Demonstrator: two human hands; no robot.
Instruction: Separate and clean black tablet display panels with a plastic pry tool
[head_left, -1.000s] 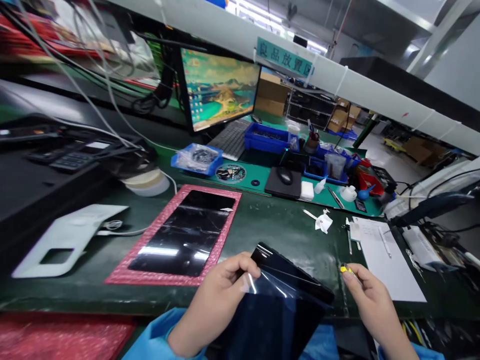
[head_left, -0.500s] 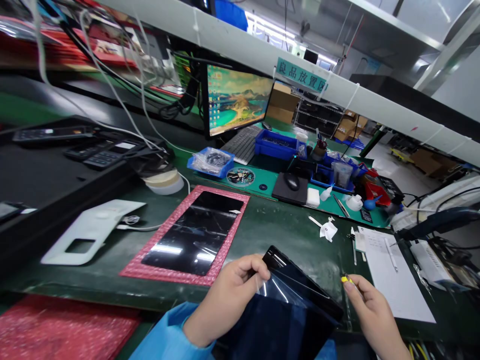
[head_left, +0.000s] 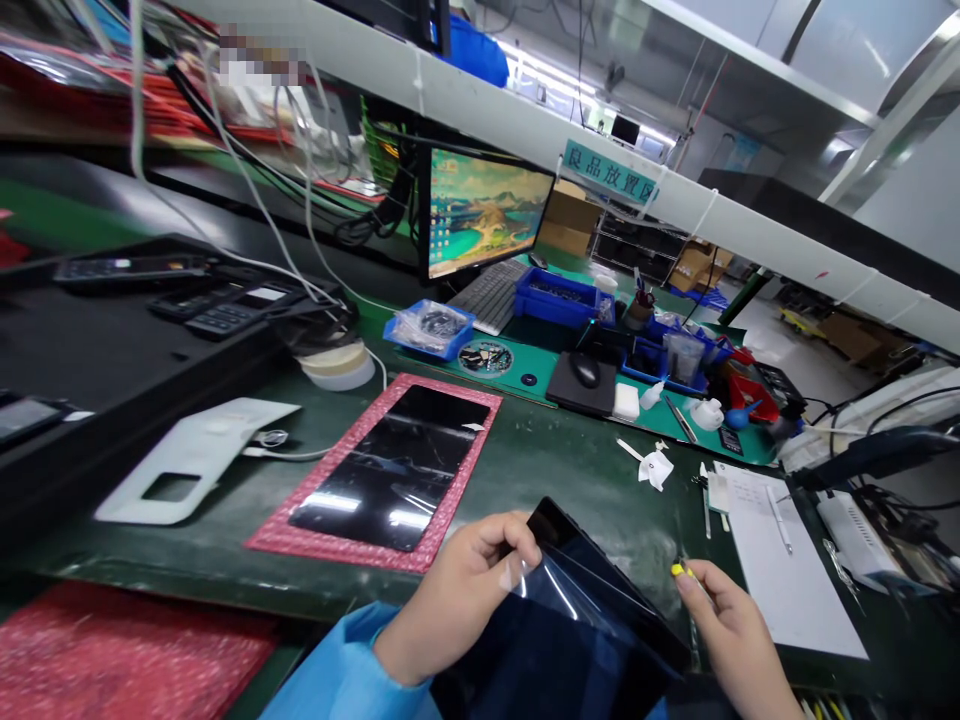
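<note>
Basically, left hand (head_left: 476,590) pinches clear film (head_left: 564,592); black panel (head_left: 561,530) slants down-right from that grip, long axis unclear, left hand nearer. Right hand (head_left: 731,615) pinches yellow piece (head_left: 679,570).

The right hand (head_left: 731,625) — yellow piece (head_left: 679,570) too — has edged nearer the dark panel (head_left: 585,640).

The bench (head_left: 525,470) bears pink bubble wrap (head_left: 448,505), paper (head_left: 787,585) and seemingly tissue (head_left: 656,469).

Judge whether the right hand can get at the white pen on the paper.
Likely yes: nothing visible stands between the right hand and the white pen, though that hand holds a small yellow item.
</note>
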